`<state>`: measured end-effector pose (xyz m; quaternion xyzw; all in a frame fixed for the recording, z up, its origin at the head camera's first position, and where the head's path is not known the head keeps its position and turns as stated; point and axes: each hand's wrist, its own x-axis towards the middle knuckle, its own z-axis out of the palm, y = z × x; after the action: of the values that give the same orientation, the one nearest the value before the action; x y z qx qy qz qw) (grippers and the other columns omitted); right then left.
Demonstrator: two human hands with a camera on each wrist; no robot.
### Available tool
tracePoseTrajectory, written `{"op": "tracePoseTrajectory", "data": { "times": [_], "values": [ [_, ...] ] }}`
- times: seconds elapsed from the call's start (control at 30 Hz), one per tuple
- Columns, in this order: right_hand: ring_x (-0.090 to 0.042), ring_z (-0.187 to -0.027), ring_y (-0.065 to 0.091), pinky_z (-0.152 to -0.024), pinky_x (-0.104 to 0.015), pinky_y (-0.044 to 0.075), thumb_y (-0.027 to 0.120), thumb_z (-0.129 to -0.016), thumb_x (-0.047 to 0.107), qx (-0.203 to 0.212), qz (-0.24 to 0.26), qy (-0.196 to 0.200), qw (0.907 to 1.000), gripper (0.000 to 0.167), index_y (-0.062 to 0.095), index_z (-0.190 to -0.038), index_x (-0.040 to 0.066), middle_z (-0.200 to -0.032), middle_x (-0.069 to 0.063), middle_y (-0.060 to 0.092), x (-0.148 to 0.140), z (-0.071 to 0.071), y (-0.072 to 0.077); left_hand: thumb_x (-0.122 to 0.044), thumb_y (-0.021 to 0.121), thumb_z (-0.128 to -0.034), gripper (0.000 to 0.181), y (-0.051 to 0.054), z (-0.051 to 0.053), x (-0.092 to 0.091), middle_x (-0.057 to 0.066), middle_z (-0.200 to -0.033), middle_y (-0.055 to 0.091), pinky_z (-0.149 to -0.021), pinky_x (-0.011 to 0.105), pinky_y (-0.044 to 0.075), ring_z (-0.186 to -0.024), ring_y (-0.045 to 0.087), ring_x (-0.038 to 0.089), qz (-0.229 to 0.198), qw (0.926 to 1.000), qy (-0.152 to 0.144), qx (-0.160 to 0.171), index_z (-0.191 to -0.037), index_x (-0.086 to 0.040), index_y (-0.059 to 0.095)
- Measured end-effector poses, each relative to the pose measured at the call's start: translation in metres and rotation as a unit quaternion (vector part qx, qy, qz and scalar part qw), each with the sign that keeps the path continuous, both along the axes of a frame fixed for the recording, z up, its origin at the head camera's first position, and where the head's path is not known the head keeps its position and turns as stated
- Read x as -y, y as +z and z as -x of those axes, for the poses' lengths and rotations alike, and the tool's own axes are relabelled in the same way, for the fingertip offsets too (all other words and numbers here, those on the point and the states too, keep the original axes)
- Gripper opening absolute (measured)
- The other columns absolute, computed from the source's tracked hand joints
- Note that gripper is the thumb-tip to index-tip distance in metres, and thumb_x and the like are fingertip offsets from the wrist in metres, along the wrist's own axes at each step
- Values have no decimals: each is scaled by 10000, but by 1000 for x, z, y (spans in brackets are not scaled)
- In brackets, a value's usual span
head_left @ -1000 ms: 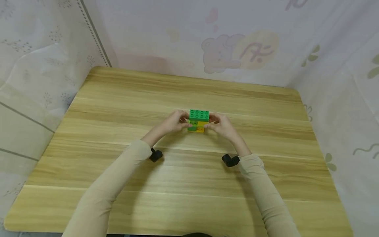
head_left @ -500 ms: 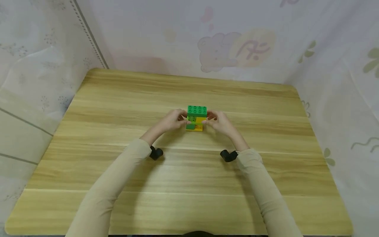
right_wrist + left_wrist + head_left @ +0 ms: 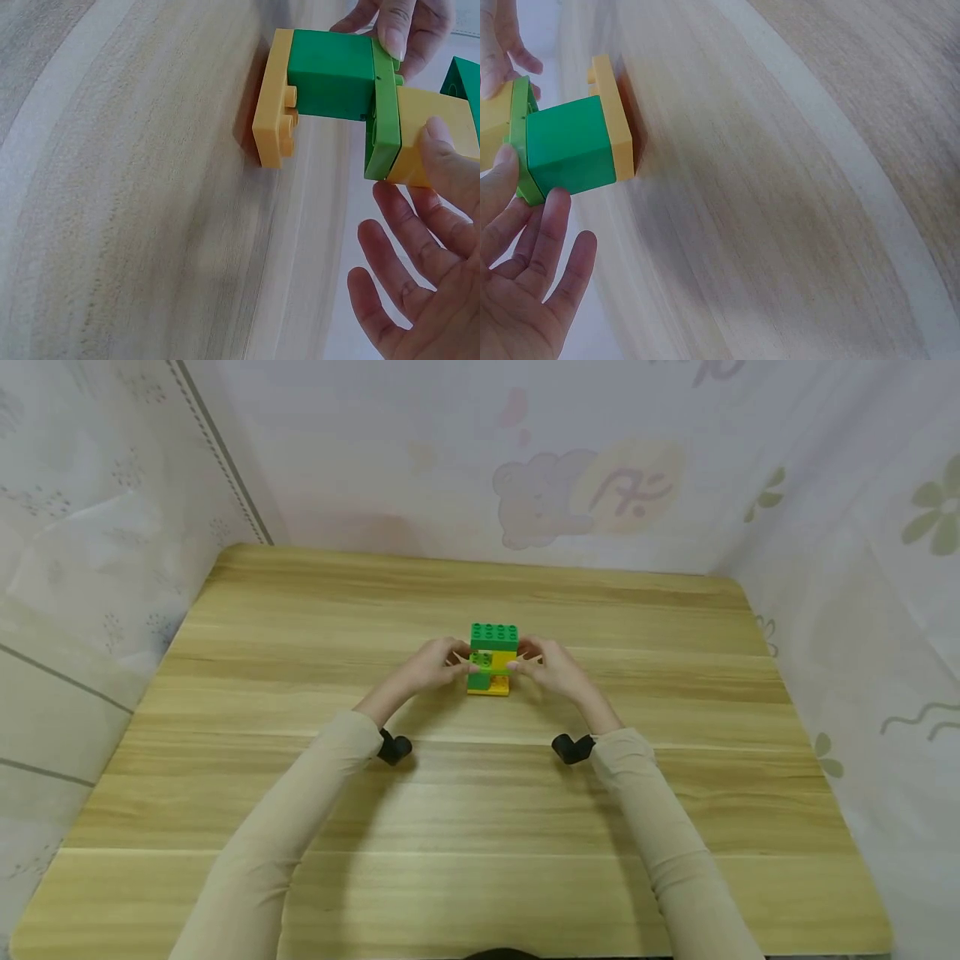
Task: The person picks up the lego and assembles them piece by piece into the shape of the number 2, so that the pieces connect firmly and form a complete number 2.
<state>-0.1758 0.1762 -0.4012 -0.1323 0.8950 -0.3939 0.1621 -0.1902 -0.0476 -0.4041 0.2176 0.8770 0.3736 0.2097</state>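
A stack of toy building bricks stands near the table's middle. At its bottom is a flat yellow-orange brick point(image 3: 615, 120), which looks to be resting on the table. Above come a green block point(image 3: 571, 146), a thin light-green plate point(image 3: 384, 112), a yellow block point(image 3: 424, 135) and a studded green brick point(image 3: 494, 637) on top. My left hand point(image 3: 435, 665) pinches the light-green plate at its left end, thumb on the near side. From the right, my right hand point(image 3: 555, 670) holds the yellow block between thumb and fingers. Its outer fingers spread free in the right wrist view.
The wooden table point(image 3: 480, 827) spreads widely around the stack, with printed curtains point(image 3: 360, 468) behind it and at both sides. A black wrist-worn piece point(image 3: 394, 748) sticks out by the left sleeve, and a matching black piece point(image 3: 572, 748) by the right.
In the head view the top bricks stand higher over the flat bottom one, and more of the lower green block shows. Both hands keep their hold. The view itself has shifted slightly.
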Motion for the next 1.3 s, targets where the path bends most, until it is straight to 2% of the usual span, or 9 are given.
{"op": "tracePoseTrajectory", "data": {
  "times": [0.23, 0.4, 0.63, 0.8, 1.0, 1.3],
  "values": [
    [-317, -1174, 476, -1004, -463, 379, 535, -925, 268, -113, -2, 90, 9999, 439, 463, -1272, 10, -1255, -174, 531, 0, 2, -2, -217, 546, -920, 420, 1, 0, -1, 217, -1237, 548, -880, 396, 498, -1060, 562, 325, 27, 9999, -8, -130, -1241, 51, 506],
    [-314, -1171, 479, -1007, -462, 380, 525, -930, 263, 5, 102, 29, 9999, 450, 448, -1294, 11, -1271, -171, 525, 2, 4, -4, -217, 522, -933, 419, -2, 0, -1, 221, -1242, 547, -895, 401, 488, -1056, 561, 326, 86, 9997, -15, -214, -1264, 39, 494],
    [-300, -1135, 499, -985, -444, 403, 519, -934, 252, -2, 78, -86, 9999, 431, 466, -1283, 3, -1231, -178, 548, 5, 10, -4, -215, 491, -949, 411, -2, 1, -3, 214, -1241, 542, -888, 396, 484, -1057, 545, 318, 123, 9997, 139, -188, -1283, 24, 480],
    [-307, -1123, 508, -975, -442, 412, 516, -936, 243, -45, 16, -67, 10000, 447, 456, -1292, -21, -1212, -197, 556, 5, 11, -3, -226, 479, -954, 415, 1, 1, -4, 207, -1249, 538, -895, 397, 482, -1069, 540, 317, 182, 9996, 131, -173, -1291, 16, 476],
    [-303, -1142, 494, -994, -438, 399, 495, -944, 268, -20, -70, -82, 9999, 477, 428, -1319, -19, -1229, -194, 544, 6, 15, -1, -215, 460, -962, 406, 1, 6, -5, 218, -1235, 545, -882, 396, 493, -1055, 559, 329, 222, 9992, 66, -315, -1286, 30, 476],
    [-328, -1154, 489, -1003, -439, 402, 465, -959, 254, 34, -180, 37, 9998, 472, 434, -1293, -78, -1240, -222, 534, 6, 22, 0, -211, 418, -978, 419, -3, 11, -10, 230, -1245, 525, -922, 397, 477, -1100, 544, 329, 273, 9995, 64, -172, -1299, 57, 443]
  ]
}}
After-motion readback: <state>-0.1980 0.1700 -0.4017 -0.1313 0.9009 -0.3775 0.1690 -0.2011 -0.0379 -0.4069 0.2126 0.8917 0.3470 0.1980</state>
